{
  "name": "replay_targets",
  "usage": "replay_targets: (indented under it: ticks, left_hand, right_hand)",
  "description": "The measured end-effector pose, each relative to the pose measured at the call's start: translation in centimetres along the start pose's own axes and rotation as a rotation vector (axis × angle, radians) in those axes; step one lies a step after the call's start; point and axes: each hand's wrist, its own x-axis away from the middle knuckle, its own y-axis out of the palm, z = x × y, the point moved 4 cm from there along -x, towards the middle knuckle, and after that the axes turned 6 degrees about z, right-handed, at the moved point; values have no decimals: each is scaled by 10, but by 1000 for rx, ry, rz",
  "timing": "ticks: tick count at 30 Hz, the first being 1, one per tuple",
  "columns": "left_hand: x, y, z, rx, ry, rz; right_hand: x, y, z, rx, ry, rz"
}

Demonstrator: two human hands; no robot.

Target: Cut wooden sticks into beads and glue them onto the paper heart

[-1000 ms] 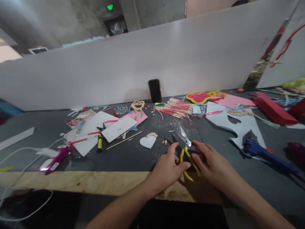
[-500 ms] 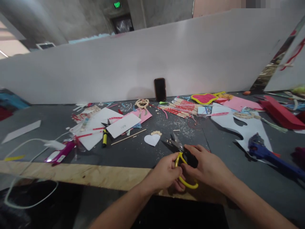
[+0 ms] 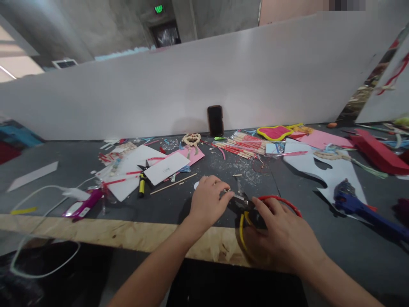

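A: What are the largest elements shown?

B: A pale upright panel (image 3: 175, 94) spans the rear; before it lies the dark counter (image 3: 172, 209), bordered on the near side by a pale wooden strip (image 3: 140, 234); on the right a white cut-out sheet (image 3: 302, 162) lies partly under a blue tool (image 3: 367, 209), apparently a glue gun.

A: And the hands?

B: The right hand (image 3: 281, 226) has its fingers bent round the handles of the scissors (image 3: 245, 204), gripping them; the left hand (image 3: 209, 202) is curled at the blade end; its fingers are close together, but whether they pinch a blade or some small piece cannot be told.

A: Where exactly are the scissors?

B: Between the two hands, above the near part of the counter; a red loop shows beyond the right knuckles, a yellow one toward the wooden strip.

A: How should they handle?

B: Probably light and stiff, free only at the pivot; the metal is likely slippery and sharp-edged, so the handle loops offer the safest hold, and a blade is best taken by its flat.

A: The smallest items?

B: A white piece (image 3: 196, 185), mostly hidden by the left hand; beyond the blades, a short pale sliver (image 3: 237, 175).
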Motion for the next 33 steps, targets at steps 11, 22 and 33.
replay_targets:
  ticks: [11,22,33]
  left_hand:
    - [-6,22,0,127,-92,-91]
    - [11,0,-31,151,-154,42]
    - [50,8,-12,547,-339,-152]
  right_hand:
    - [6,-12,-9,-1,-32,37]
    - [-8,12,61,44,256,1]
    - [-37,23,68,33,159,52]
